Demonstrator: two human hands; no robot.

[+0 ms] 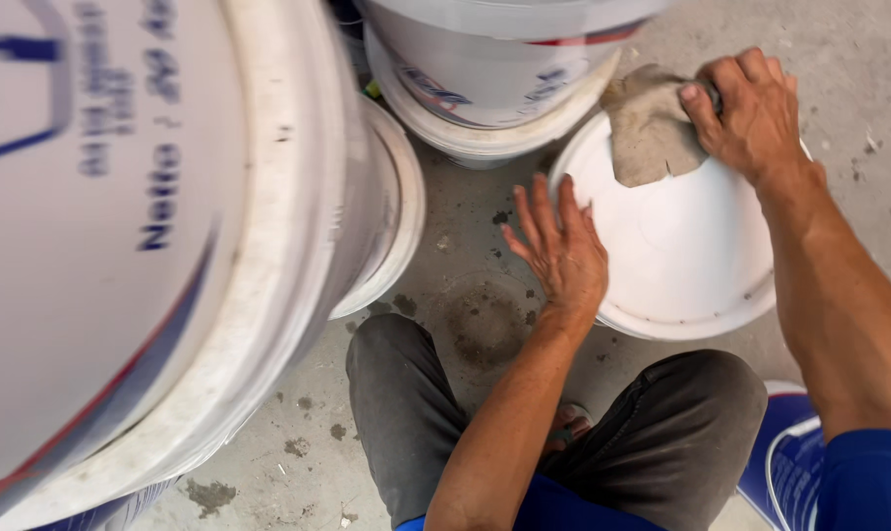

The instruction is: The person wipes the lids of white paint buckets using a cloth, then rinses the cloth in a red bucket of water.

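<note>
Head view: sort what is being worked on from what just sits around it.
In hand:
- upturned white bucket, steadied at its edge by the left hand
- grey rag, pressed on the bucket by the right hand

Lying about:
- stacked white buckets behind
- large white bucket at left
- stained concrete floor

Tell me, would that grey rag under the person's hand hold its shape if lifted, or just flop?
Probably flop: the grey rag lies crumpled and folded over the upturned white bucket, following its curve. It looks thin, so likely light. The right hand presses it flat while the left hand braces the bucket's side, hinting the bucket might slide on the concrete floor.
</note>
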